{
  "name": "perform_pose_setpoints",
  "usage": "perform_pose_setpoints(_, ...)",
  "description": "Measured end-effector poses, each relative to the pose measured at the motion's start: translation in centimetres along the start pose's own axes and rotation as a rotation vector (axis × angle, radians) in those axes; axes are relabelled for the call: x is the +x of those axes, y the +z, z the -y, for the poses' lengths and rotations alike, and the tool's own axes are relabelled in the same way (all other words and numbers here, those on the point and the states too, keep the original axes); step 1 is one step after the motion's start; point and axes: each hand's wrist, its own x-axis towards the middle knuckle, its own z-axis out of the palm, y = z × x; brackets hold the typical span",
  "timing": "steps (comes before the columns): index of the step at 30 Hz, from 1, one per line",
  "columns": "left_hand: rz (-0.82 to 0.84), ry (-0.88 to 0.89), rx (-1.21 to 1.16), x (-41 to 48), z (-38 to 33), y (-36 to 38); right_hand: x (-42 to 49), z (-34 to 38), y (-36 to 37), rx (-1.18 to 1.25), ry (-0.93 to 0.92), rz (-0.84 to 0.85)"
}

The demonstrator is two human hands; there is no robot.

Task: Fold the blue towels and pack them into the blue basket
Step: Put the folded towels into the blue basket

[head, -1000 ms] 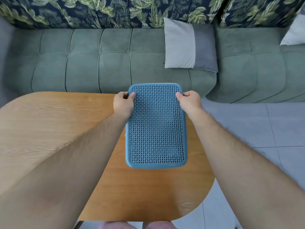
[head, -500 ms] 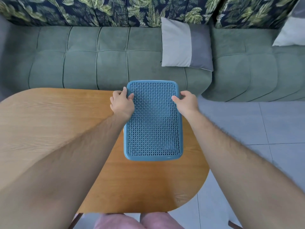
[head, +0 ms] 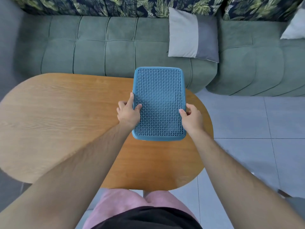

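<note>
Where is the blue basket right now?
In the head view the basket is mid-frame, gripped by the left hand and right hand at the table's right end, just before the sofa.

The person wears pink shorts (head: 123,206) and a black top (head: 148,218), with both forearms (head: 92,156) bare

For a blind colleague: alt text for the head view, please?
The left hand and right hand grip the long sides of a perforated blue basket over a wooden table. A green sofa with a grey cushion stands beyond.
</note>
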Motion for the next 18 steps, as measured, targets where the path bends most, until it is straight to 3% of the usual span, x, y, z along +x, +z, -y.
perform_pose_setpoints(6, 0.057, -0.208, -0.222, -5.5, 3.4, 1.1, -5.4, -3.4, 1.3, 0.072, 0.175, 0.019)
perform_pose_setpoints(12, 0.055, -0.385, -0.499, -7.8, 4.8, 2.0, -7.3, -3.4, 2.0, 0.351, 0.391, 0.018)
perform_pose_setpoints(18, 0.035, -0.367, -0.496, -7.7, 5.1, 2.0, -7.3, -4.0, 2.7, 0.29, 0.302, -0.014)
